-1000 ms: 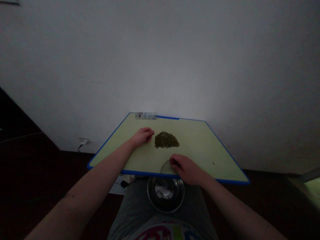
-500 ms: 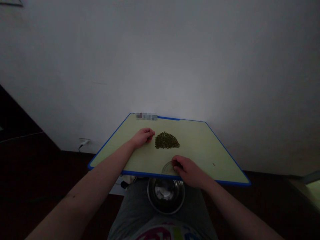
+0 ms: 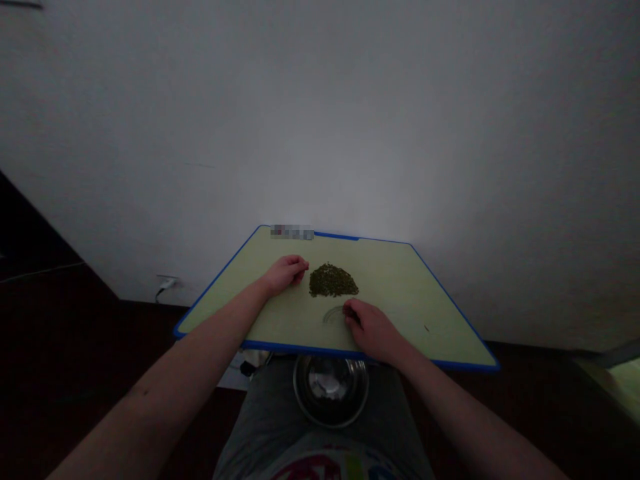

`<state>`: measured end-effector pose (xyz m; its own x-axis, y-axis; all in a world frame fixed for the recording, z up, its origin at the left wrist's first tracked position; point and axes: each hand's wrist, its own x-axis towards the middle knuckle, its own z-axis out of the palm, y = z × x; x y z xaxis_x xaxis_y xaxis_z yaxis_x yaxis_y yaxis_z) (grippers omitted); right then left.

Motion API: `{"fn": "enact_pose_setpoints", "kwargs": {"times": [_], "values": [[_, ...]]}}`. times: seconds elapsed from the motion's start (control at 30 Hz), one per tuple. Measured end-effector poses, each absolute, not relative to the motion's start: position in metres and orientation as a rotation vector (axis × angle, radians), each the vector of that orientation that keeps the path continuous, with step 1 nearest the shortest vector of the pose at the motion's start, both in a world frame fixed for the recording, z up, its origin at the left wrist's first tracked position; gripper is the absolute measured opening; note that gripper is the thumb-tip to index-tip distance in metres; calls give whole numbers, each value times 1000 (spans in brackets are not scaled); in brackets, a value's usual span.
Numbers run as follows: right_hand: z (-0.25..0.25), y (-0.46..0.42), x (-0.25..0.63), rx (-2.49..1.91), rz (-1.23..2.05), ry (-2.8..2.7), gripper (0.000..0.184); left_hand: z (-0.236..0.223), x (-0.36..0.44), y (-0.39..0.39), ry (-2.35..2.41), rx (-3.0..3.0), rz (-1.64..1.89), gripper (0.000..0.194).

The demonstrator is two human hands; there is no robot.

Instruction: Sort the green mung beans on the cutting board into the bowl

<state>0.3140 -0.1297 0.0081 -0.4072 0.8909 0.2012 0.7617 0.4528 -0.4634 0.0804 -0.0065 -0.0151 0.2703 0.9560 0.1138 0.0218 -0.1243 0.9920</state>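
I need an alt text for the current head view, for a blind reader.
A person's right hand holds a clear curved piece, perhaps a protractor, over a blue-edged table, near a pile of green grains. The left hand is just left of the pile. A metal bowl is at the lap, below the table's near edge.

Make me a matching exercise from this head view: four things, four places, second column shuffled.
Things
1. grain pile
2. clear curved piece
3. metal bowl
4. wall plug

Places
A. over the lap, at the near edge of the tabletop
B. low on the wall, left of the tabletop
C. on the tabletop, just right of the left hand
D. held in the right hand

Pairs: 1-C, 2-D, 3-A, 4-B
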Motion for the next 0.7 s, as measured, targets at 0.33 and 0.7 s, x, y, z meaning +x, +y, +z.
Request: {"fn": "enact_pose_setpoints", "kwargs": {"times": [0.33,0.7], "values": [[1,-84,290,-1543,201,-2252,17,-15,80,-7,970,1437,1074,22],[4,-81,282,-1427,225,-2328,17,-14,80,-7,954,1416,1076,24]]}}
